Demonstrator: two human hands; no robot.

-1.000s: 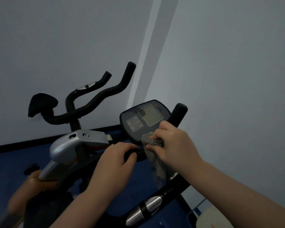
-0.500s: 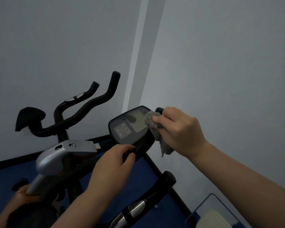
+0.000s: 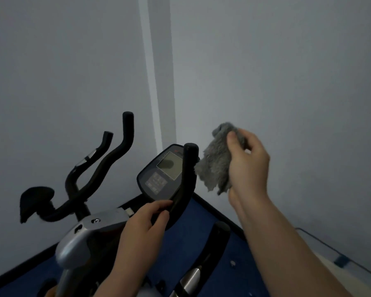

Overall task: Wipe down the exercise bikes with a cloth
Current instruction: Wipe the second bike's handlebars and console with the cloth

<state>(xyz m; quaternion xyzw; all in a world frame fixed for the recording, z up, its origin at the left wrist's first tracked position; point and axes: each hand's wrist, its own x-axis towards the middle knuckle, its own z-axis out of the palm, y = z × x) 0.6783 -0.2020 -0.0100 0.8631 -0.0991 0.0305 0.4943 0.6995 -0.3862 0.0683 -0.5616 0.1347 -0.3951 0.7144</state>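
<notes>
In a corner of pale grey walls above a blue floor (image 3: 204,249), two exercise bikes stand side by side. The right hand (image 3: 247,166) has lifted the grey cloth (image 3: 215,166) clear of the nearer bike's console (image 3: 163,172), where half a second ago it was rubbing the top edge of the screen; the cloth now hangs bunched in the air just right of the upright black handlebar (image 3: 187,174), pinched between thumb and curled fingers (image 3: 234,144). The left hand (image 3: 146,226) has kept its place, its fingers curled round the console's lower rim and bracing it. The lift probably marks the end of the pass over the display, with the grips, the silver frame (image 3: 88,236) and the farther bike's handlebars (image 3: 107,159) likely awaiting their turn.
</notes>
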